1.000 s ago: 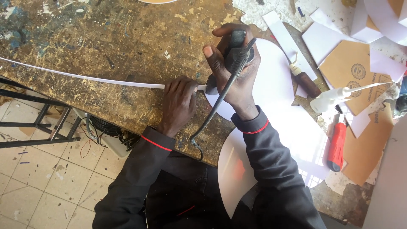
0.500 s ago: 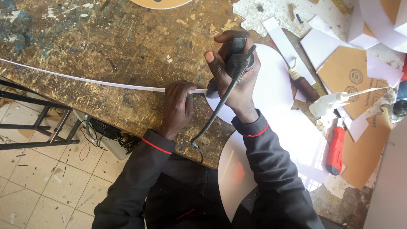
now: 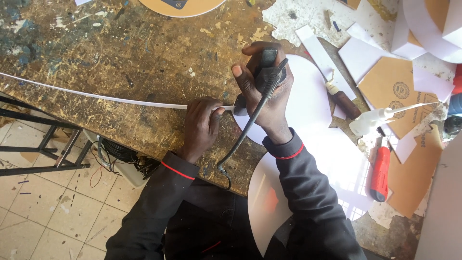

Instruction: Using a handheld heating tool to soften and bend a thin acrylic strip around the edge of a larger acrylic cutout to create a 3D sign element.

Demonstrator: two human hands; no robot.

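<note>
Pressing a long, thin white plastic strip against the worn, paint-spattered wooden counter, the left hand has its grip closed on the strip's near end, fingertips pinching it where it meets the edge of a large white oval plastic panel. The right hand is clamped around a black corded hand tool, its tip set at the joint between strip and panel – its black cable trails off the counter edge. Judged from this position, the work is at its start: only the strip's end lies at the panel, while nearly the whole strip extends free to the left across the counter. A red-handled utility knife and a white squeeze bottle lie unused to the right.
</note>
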